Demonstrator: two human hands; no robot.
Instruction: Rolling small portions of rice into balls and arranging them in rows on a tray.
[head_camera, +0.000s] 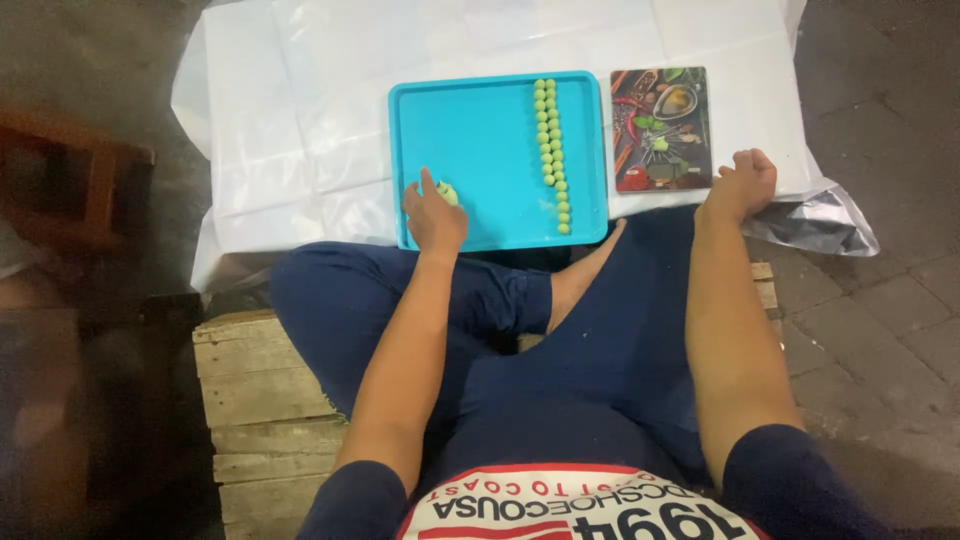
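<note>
We are looking down over our own lap, legs crossed in dark blue trousers (600, 340) on a wooden pallet (260, 400), with a white plastic sheet (300, 120) spread on the floor ahead. On the sheet sits a turquoise tray (470, 130), pulled right up to the sheet's near edge. Our left hand (434, 215) is down at the tray's near left corner, fingers curled around a small lump of green dough (447, 193); we see only a sliver of it peeping out past the knuckles, touching the tray floor. Over on the tray's right side run two close rows of little green balls (551, 150), lined up from the far edge almost down to the near edge, each touching its neighbour. Just beside the tray, off its right edge, lies a flat kitchen scale (662, 128) with a colourful picture of vegetables on top. Our right hand (742, 183) rests at the near right corner of that scale, loosely clenched, knuckles up, and it grips nothing that we can make out. A crumpled flap of the sheet sticks out to the right of it.
</note>
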